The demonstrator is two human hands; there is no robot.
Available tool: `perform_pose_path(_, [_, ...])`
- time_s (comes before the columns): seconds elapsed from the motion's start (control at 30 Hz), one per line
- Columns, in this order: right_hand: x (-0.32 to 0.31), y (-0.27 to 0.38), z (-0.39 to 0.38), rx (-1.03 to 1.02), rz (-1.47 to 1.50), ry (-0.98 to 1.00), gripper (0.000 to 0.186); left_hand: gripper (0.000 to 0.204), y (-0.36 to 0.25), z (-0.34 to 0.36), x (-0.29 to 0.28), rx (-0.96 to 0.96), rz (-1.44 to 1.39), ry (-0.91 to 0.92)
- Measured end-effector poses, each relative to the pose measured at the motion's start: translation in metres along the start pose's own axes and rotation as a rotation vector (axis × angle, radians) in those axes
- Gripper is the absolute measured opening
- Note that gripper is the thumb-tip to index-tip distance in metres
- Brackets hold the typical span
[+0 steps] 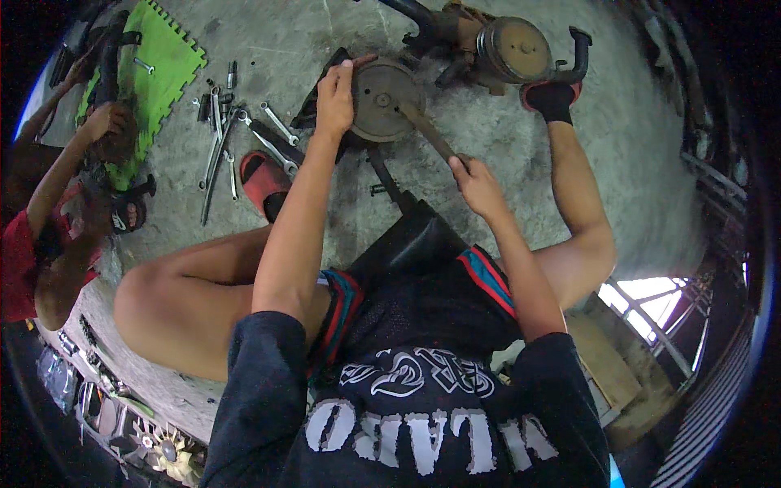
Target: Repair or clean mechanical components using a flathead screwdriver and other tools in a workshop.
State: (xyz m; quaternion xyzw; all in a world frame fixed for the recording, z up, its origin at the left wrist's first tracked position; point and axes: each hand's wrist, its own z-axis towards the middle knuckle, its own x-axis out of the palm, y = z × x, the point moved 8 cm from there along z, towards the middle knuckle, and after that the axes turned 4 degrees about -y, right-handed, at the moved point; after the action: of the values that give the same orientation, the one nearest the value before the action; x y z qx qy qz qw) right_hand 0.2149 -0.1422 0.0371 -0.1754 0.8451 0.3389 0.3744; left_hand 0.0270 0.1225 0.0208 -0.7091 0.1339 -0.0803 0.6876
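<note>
A round grey-brown metal pulley [378,118] faces up on a dark machine part between my feet. My left hand [334,99] is closed at the pulley's left rim, fingers pointing away from me. A short reddish-brown piece [364,60] sticks out past its fingertips; whether the hand grips it or only the rim is hard to tell. My right hand [482,189] is wrapped round the near end of a flat brown bar [431,137]. The bar slants up to the left, and its far end lies over the pulley's face, right of the centre.
Several wrenches [215,122] and sockets lie left of the pulley. Beyond it stands another machine part with a round pulley [517,50], near my right foot. At far left a co-worker's hand [107,122] rests on a dark part beside a green foam mat [167,57].
</note>
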Motion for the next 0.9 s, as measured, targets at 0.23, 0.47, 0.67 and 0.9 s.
perform_pose_path(0.23, [-0.019,0.063,0.062,-0.206,-0.167,-0.2,0.049,0.055,-0.003,-0.003,-0.008,-0.043,0.107,-0.069])
perform_pose_path(0.47, [-0.005,0.053,0.005,-0.044,-0.02,0.139,0.052,0.061,0.012,0.006,-0.023,0.073,0.189,-0.097])
perform_pose_path(0.67, [0.003,0.019,-0.07,-0.037,0.016,0.003,0.041,0.057,-0.013,0.003,-0.003,-0.039,-0.016,-0.03])
perform_pose_path(0.9, [-0.028,0.076,-0.035,-0.219,0.267,-0.08,0.052,0.054,-0.011,-0.002,-0.002,-0.095,0.039,-0.027])
